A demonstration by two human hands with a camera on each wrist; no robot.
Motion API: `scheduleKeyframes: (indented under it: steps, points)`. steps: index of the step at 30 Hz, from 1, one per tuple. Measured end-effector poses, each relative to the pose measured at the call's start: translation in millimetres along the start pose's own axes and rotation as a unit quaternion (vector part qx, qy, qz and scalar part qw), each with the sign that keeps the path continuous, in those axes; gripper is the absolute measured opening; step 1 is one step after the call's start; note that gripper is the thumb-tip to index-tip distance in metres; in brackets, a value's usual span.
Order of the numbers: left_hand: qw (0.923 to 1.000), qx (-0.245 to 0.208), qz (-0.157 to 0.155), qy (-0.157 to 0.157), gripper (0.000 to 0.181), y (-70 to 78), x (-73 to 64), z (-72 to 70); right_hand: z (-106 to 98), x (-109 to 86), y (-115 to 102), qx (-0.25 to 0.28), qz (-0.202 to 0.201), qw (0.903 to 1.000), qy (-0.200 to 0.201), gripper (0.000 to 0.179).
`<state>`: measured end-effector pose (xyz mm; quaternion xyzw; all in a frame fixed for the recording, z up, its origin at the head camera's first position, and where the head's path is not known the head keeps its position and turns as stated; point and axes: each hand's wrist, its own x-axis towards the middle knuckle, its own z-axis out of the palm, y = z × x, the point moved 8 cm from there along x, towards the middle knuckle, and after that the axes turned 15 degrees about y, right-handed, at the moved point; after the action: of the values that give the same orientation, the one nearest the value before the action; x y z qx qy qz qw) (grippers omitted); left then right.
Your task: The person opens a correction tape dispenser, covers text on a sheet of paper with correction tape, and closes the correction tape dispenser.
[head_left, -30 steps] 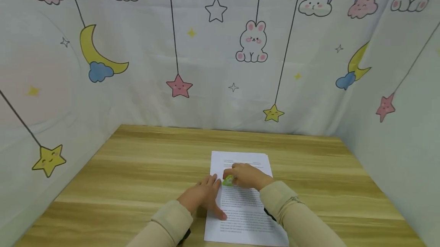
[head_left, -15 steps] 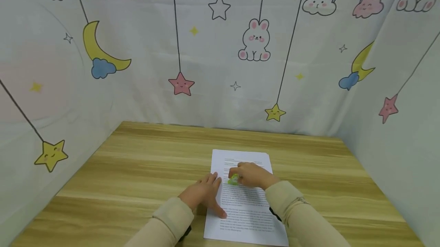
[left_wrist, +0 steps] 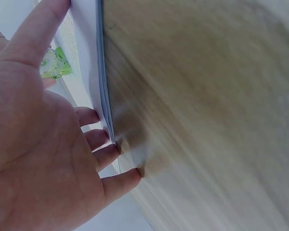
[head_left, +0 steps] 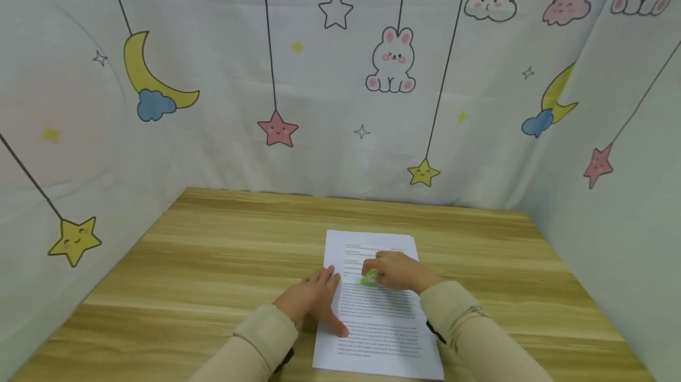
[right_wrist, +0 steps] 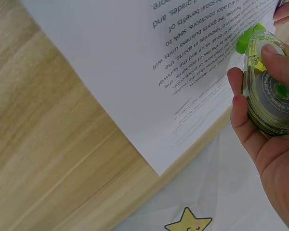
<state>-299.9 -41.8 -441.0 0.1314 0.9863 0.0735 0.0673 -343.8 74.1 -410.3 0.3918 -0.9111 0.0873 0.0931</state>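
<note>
Table (head_left: 239, 240), printed pages (head_left: 379, 334), tape dispenser (head_left: 368, 279); reel lettering (right_wrist: 268, 86) only in right wrist view.

Even, slightly dim light fills the head view; lettering on the paper stack (head_left: 379, 351) blurs there. The left wrist view is hazy, soft shadows on the desk (left_wrist: 197, 125); the right is crisper.
</note>
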Motion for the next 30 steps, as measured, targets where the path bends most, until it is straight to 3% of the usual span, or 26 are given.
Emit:
scheduleKeyframes:
  steps: [8, 14, 17, 20, 22, 26, 30]
  points:
    - [1.0, -0.007, 0.002, -0.004, 0.112, 4.0, 2.0, 2.7, -2.8, -15.0, 13.9, 0.0, 0.029, 0.9996, -0.009, 0.021]
    - [0.9998, -0.01, -0.009, -0.011, 0.113, -1.8, 9.1, 12.1, -4.8, -18.2, 16.4, 0.024, 0.011, 0.9996, 0.003, 0.023]
    - [0.9998, -0.015, -0.012, -0.01, 0.114, -5.1, 12.1, 16.4, -5.4, -20.0, 24.5, 0.07, 0.053, 0.996, 0.017, 0.024]
    - [0.9997, -0.021, -0.01, -0.011, 0.115, -5.8, 13.8, 18.7, -8.0, -25.2, 35.2, 0.12, 0.107, 0.9864, 0.035, 0.025]
    - [0.9996, -0.024, -0.01, -0.012, 0.115, -5.6, 14.0, 19.3, -13.0, -28.8, 38.9, 0.135, 0.12, 0.9822, 0.052, 0.026]
    - [0.9993, -0.032, -0.016, -0.011, 0.112, -4.2, 9.9, 13.9, -20.1, -32.6, 40.7, 0.111, 0.123, 0.9842, 0.064, 0.026]
    - [0.9988, -0.044, -0.021, -0.008, 0.111, -6.1, 9.5, 14.5, -17.3, -35.0, 40.9, 0.079, 0.123, 0.9883, 0.045, 0.025]
